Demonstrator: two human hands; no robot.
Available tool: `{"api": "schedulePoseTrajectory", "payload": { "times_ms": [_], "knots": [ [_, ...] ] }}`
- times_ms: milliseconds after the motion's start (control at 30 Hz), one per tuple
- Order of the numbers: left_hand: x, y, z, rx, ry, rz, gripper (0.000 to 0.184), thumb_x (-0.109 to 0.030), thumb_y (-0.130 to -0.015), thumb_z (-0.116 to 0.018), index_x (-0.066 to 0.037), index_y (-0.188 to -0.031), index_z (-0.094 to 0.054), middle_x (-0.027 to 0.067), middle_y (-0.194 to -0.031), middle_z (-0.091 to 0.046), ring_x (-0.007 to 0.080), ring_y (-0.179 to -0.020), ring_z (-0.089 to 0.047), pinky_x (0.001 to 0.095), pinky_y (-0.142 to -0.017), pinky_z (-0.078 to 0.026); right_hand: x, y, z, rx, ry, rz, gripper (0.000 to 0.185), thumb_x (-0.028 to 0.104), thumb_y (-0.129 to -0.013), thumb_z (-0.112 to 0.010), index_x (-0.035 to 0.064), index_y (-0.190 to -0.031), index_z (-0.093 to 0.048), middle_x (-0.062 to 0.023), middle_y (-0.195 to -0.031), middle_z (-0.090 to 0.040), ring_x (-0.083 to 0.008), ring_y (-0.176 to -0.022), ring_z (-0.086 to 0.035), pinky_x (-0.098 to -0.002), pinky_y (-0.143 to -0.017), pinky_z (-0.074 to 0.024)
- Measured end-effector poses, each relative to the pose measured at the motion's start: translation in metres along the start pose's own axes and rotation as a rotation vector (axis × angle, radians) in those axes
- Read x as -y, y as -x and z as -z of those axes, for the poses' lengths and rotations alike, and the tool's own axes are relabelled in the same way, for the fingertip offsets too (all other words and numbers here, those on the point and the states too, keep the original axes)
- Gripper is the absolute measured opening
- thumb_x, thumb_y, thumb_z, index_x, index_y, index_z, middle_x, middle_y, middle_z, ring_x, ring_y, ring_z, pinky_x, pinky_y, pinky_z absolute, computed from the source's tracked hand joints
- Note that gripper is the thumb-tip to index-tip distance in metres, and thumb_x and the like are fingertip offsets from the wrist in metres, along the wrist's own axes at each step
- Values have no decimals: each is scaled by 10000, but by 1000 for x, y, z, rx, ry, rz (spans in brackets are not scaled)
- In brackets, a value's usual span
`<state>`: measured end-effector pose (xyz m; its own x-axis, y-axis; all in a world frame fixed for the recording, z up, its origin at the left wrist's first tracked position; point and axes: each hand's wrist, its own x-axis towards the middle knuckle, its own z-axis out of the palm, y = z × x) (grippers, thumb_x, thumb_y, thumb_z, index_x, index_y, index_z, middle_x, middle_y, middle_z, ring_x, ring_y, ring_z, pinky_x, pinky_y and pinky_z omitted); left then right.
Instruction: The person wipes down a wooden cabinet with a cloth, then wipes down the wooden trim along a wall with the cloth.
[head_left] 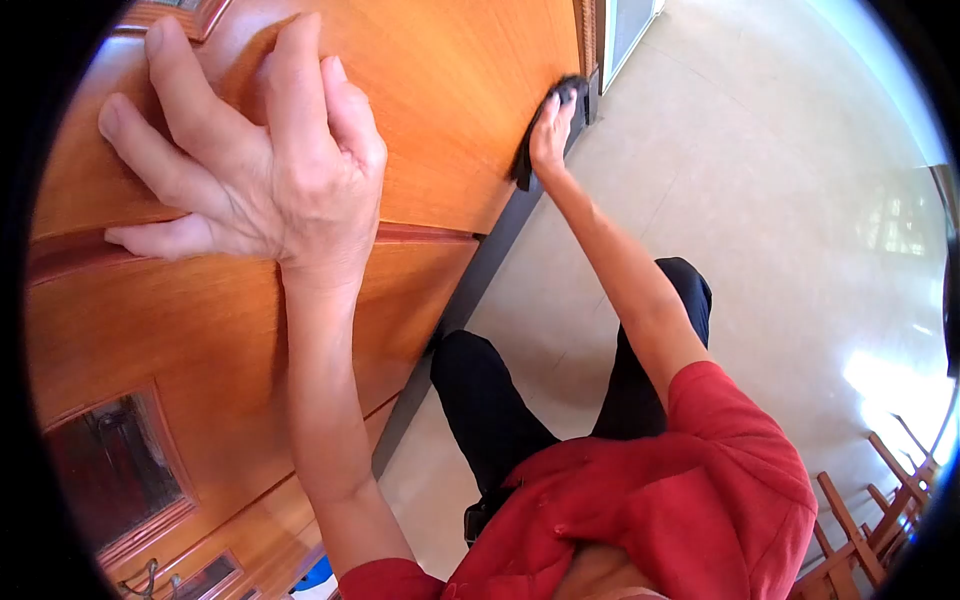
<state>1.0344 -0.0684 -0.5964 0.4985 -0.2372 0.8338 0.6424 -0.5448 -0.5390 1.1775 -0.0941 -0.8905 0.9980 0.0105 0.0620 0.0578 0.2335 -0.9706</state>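
Observation:
My left hand rests against the orange-brown wooden panel at the upper left, its fingers spread and nothing held in them. Further right, my right hand presses a dark cloth to the lower right part of the same panel, near its dark bottom edge. Part of the cloth shows above the fingertips and part hangs beside the palm.
Pale floor stretches to the right. Small framed glass panes are set in the wood at the lower left. Wooden furniture stands at the lower right. My dark-trousered knees are bent beside the dark base strip.

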Motion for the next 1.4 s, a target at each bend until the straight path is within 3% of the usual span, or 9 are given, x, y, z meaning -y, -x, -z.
{"api": "schedulePoseTrajectory", "payload": {
  "times_ms": [100,300,367,567,700,1000,1167,1333,1400],
  "knots": [
    [2,0,-1,1,-9,-8,207,-483,-781,-540,-367,-916,-645,57,-1265,-464,354,-1166,-357,591,-943,-66,-59,51,-18,-203,101,-36,542,301,-930,-347,-106,-1279,-269,-292,-1304,-339,-389,-1250,-291,-390,-1041,-222],
    [-4,3,-2,13,33,-1,211,-485,-772,-545,-373,-928,-634,52,-1270,-462,369,-1167,-356,618,-929,-68,13,200,-12,169,24,-134,619,280,-944,-300,-89,-1354,-18,-234,-1437,-27,-322,-1345,-10,-351,-1087,-38],
    [-9,0,2,21,29,0,216,-482,-781,-537,-367,-938,-631,55,-1273,-459,368,-1174,-352,627,-930,-58,25,197,-18,161,46,-243,591,218,-923,-316,-71,-1359,-43,-231,-1433,-56,-332,-1343,-24,-351,-1084,-36],
    [-7,-4,3,11,125,44,257,-452,-851,-466,-292,-973,-628,60,-1277,-461,337,-1203,-341,595,-971,40,141,93,-31,216,-42,635,601,152,-830,-448,-26,-1352,-208,-245,-1428,-108,-413,-1319,-115,-487,-1056,-102],
    [-12,-8,2,10,194,62,297,-426,-897,-402,-249,-995,-619,56,-1258,-483,313,-1210,-345,538,-995,104,183,28,-38,223,-2,871,613,205,-814,-483,17,-1349,-252,-211,-1423,-175,-407,-1317,-131,-503,-1045,-122],
    [-8,-5,6,-137,345,80,382,-371,-944,-311,-111,-1092,-548,115,-1243,-494,307,-1208,-385,478,-1027,123,42,35,-11,-17,-18,120,495,173,-856,-392,-23,-1296,-273,-219,-1266,-341,-366,-1179,-323,-413,-1008,-230],
    [-11,-3,-7,-174,448,101,385,-405,-945,-259,-152,-1133,-480,107,-1237,-505,326,-1238,-367,542,-1011,110,157,37,-43,117,-35,581,602,122,-782,-467,-12,-1330,-258,-238,-1406,-189,-396,-1314,-143,-449,-1065,-128],
    [-10,-3,-3,-141,411,95,411,-408,-949,-251,-127,-1141,-481,104,-1236,-507,310,-1227,-378,514,-1017,111,200,9,-40,256,44,1038,615,172,-764,-477,49,-1339,-296,-225,-1409,-206,-387,-1311,-185,-503,-1050,-115],
    [-9,-2,2,-119,380,81,427,-400,-952,-250,-101,-1155,-478,105,-1234,-508,301,-1215,-390,483,-1024,114,182,1,-35,152,38,951,569,196,-791,-457,31,-1317,-317,-214,-1384,-260,-393,-1287,-226,-484,-1045,-148]
  ]
}}
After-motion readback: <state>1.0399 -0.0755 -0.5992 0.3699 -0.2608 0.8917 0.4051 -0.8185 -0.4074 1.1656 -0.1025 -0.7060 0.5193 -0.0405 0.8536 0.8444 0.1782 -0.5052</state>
